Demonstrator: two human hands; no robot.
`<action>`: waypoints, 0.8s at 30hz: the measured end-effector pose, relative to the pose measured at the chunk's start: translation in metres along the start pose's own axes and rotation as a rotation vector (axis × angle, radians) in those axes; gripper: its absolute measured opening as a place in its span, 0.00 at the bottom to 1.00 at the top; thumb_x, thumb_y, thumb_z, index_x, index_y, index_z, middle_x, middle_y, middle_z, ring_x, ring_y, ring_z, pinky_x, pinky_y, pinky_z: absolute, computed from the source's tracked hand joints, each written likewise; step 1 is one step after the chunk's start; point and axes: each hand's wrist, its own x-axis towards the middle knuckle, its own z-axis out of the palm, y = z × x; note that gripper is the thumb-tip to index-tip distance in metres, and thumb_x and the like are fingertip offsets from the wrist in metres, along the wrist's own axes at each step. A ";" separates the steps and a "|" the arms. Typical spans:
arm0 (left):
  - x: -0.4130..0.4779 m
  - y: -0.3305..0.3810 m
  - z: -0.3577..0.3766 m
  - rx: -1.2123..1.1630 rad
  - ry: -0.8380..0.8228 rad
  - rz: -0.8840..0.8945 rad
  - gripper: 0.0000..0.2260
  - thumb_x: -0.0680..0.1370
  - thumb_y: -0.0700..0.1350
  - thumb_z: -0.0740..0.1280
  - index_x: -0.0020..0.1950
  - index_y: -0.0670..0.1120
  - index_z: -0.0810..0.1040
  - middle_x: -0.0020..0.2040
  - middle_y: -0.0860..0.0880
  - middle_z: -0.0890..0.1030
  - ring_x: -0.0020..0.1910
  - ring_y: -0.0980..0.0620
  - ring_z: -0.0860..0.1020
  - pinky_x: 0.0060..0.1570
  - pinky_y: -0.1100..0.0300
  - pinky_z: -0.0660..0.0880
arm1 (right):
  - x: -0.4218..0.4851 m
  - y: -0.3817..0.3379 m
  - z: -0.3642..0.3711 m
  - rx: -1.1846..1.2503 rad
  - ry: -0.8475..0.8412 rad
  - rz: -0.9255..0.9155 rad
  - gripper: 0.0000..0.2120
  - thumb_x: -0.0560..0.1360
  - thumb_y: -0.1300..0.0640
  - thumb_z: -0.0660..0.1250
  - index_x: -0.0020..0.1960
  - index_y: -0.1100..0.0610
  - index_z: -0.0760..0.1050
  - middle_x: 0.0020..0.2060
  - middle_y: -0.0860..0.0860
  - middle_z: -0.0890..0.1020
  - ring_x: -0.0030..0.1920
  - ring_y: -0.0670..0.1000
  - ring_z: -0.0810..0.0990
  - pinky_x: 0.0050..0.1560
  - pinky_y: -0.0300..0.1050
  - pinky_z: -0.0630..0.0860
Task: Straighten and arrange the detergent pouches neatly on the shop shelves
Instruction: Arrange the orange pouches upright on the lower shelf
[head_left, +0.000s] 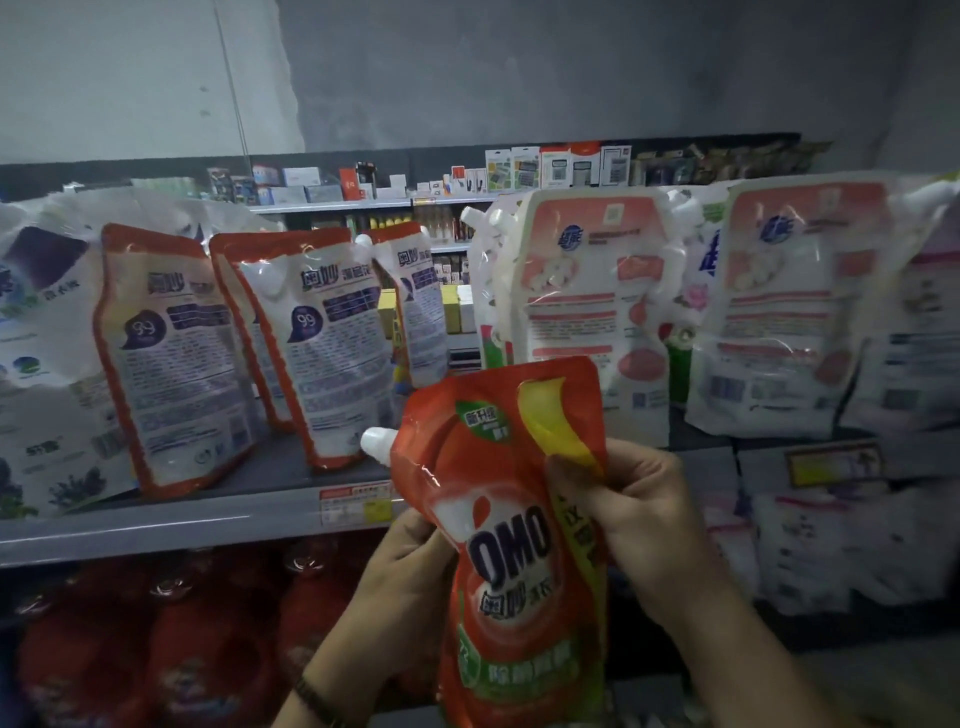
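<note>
I hold a red OMO detergent pouch (511, 525) upright in front of the shelf (156, 525), its white spout pointing left. My left hand (410, 566) grips its left edge from behind. My right hand (628, 514) pinches its right edge near the yellow stripe. On the shelf stand three orange-edged OMO pouches (182, 358) with their backs to me, leaning to the left. To the right stand larger white and pink pouches (587, 306), also back side out.
White and purple pouches (36, 353) fill the shelf's far left. Red bottles (171, 649) sit on the shelf below, and white packs (831, 540) are at the lower right. A price tag (353, 501) is on the shelf edge. Another aisle's shelves show behind.
</note>
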 end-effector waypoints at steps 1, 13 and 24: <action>0.001 -0.004 0.004 -0.052 -0.019 -0.018 0.25 0.67 0.54 0.85 0.53 0.37 0.86 0.51 0.32 0.86 0.47 0.36 0.86 0.50 0.41 0.84 | -0.004 0.002 -0.005 -0.028 0.030 -0.011 0.10 0.74 0.58 0.74 0.53 0.59 0.89 0.51 0.58 0.89 0.53 0.60 0.89 0.53 0.55 0.86; -0.022 -0.056 0.039 0.008 0.053 -0.080 0.33 0.70 0.62 0.81 0.71 0.50 0.80 0.67 0.35 0.81 0.67 0.33 0.80 0.64 0.34 0.78 | -0.037 0.028 -0.071 -0.252 0.163 0.010 0.09 0.76 0.47 0.77 0.48 0.53 0.89 0.44 0.67 0.86 0.46 0.78 0.81 0.44 0.78 0.79; -0.027 -0.076 0.057 0.310 0.135 -0.048 0.18 0.75 0.41 0.75 0.65 0.44 0.79 0.57 0.42 0.87 0.57 0.41 0.86 0.56 0.44 0.84 | -0.059 0.049 -0.104 -0.220 0.168 0.081 0.06 0.75 0.56 0.75 0.50 0.49 0.89 0.47 0.53 0.90 0.49 0.59 0.89 0.53 0.63 0.85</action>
